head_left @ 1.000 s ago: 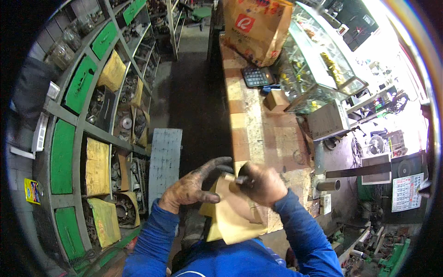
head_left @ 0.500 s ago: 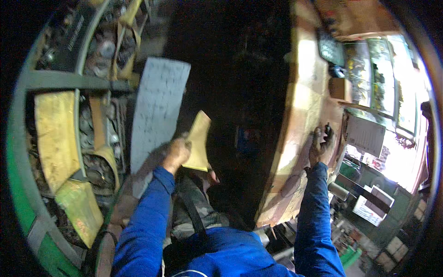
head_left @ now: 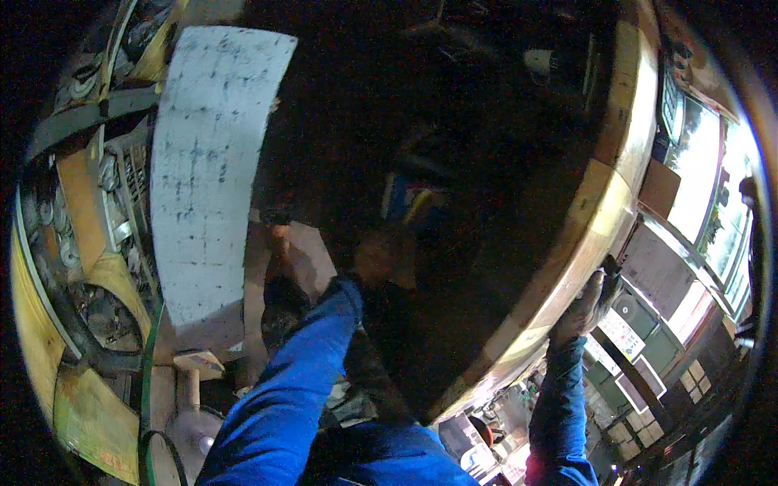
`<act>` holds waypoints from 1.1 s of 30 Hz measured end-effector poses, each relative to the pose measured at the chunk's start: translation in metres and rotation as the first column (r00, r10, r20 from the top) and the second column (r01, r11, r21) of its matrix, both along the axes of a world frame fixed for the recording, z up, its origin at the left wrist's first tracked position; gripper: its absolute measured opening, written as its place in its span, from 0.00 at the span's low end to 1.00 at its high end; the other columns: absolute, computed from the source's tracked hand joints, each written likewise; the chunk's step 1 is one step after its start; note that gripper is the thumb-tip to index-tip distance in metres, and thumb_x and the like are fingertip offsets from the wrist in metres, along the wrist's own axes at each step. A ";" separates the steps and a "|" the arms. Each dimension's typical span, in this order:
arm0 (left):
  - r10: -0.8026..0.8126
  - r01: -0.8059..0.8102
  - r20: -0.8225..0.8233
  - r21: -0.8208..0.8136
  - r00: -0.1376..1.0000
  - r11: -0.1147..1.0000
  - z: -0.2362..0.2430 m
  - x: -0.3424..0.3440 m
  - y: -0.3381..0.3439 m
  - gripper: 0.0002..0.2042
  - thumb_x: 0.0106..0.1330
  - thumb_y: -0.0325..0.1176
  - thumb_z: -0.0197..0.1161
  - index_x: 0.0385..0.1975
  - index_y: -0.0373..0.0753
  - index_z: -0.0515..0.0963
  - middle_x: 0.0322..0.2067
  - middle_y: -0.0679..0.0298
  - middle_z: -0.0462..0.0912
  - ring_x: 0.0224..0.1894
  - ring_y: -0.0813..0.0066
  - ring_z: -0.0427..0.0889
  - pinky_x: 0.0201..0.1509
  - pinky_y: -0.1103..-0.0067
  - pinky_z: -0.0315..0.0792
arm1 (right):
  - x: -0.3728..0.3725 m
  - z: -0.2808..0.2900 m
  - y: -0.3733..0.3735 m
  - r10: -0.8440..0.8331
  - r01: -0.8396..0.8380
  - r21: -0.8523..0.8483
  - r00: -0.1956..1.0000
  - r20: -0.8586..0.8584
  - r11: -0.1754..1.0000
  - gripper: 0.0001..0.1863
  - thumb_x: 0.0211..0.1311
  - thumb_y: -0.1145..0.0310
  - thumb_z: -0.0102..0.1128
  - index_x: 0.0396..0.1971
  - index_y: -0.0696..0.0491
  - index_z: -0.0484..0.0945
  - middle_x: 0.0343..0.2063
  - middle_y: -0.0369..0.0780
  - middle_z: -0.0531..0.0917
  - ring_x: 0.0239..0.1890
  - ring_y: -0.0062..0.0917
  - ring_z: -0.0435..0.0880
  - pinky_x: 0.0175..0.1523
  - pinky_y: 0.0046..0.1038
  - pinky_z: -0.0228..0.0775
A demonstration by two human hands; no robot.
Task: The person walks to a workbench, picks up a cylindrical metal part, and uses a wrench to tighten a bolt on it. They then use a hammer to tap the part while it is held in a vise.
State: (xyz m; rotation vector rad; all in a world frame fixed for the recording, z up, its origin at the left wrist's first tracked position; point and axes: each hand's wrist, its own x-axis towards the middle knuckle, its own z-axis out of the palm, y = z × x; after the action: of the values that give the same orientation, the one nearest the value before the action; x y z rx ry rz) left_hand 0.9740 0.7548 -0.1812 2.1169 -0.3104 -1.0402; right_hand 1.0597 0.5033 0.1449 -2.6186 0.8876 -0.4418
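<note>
- My left hand (head_left: 377, 255) reaches low into the dark, left of the table (head_left: 600, 194); it is too dim to tell whether its fingers are apart, together or clamped on anything.
- Just beyond that hand, in the shadow left of the table, is a blue-and-white package (head_left: 395, 198) with a yellow patch, too dark to make out further.
- My right hand (head_left: 579, 306) is at the table's right edge, fingers bent; I cannot tell whether they close on anything.
- A small brown box (head_left: 659, 189) stands on the table, farther along than my right hand.
- A pale grey board (head_left: 215, 170) is well left of the table.
</note>
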 end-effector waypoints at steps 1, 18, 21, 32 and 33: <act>-0.030 0.030 -0.020 0.001 0.999 1.000 0.010 -0.007 -0.015 0.11 0.67 0.35 0.62 0.38 0.38 0.89 0.42 0.48 0.90 0.45 0.52 0.89 0.47 0.61 0.81 | 0.000 -0.001 0.001 -0.053 0.051 0.061 0.998 0.033 0.997 0.22 0.78 0.54 0.55 0.58 0.56 0.78 0.53 0.43 0.76 0.58 0.32 0.74 0.69 0.37 0.62; -0.264 0.254 0.038 0.168 0.964 0.952 0.021 0.063 0.105 0.14 0.70 0.38 0.62 0.43 0.33 0.86 0.45 0.45 0.89 0.44 0.48 0.88 0.48 0.59 0.82 | 0.007 0.017 0.015 -0.070 0.053 -0.103 0.984 -0.165 0.993 0.33 0.70 0.49 0.58 0.66 0.57 0.73 0.63 0.59 0.72 0.67 0.55 0.68 0.75 0.54 0.54; -0.054 0.070 -0.185 0.083 0.981 0.994 0.031 0.119 0.227 0.21 0.72 0.44 0.61 0.46 0.29 0.85 0.41 0.43 0.88 0.45 0.42 0.86 0.51 0.58 0.78 | 0.006 0.024 0.020 -0.013 0.014 0.009 0.994 -0.113 1.000 0.33 0.72 0.51 0.54 0.69 0.57 0.69 0.65 0.57 0.72 0.68 0.54 0.68 0.74 0.53 0.55; 0.286 -0.291 0.083 0.463 0.955 0.838 0.163 0.089 0.352 0.16 0.77 0.42 0.54 0.56 0.43 0.81 0.40 0.47 0.89 0.39 0.49 0.88 0.44 0.60 0.84 | -0.101 0.107 -0.022 -0.153 0.072 0.161 0.798 0.583 0.984 0.09 0.72 0.68 0.61 0.46 0.57 0.80 0.47 0.50 0.74 0.51 0.42 0.76 0.57 0.42 0.69; 0.250 -0.254 0.070 0.463 0.966 0.850 0.168 0.078 0.338 0.16 0.77 0.42 0.54 0.56 0.43 0.81 0.40 0.47 0.89 0.39 0.49 0.88 0.44 0.60 0.84 | -0.134 0.124 -0.033 -0.169 0.095 0.150 0.769 0.616 0.984 0.10 0.72 0.68 0.63 0.46 0.57 0.82 0.44 0.46 0.78 0.48 0.36 0.78 0.55 0.37 0.70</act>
State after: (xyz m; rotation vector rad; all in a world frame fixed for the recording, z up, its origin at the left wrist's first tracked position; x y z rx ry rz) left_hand 1.0518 1.0924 -0.0131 2.5036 0.2452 -1.0221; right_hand 0.9260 0.4703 0.2692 -2.0731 0.8221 -1.1847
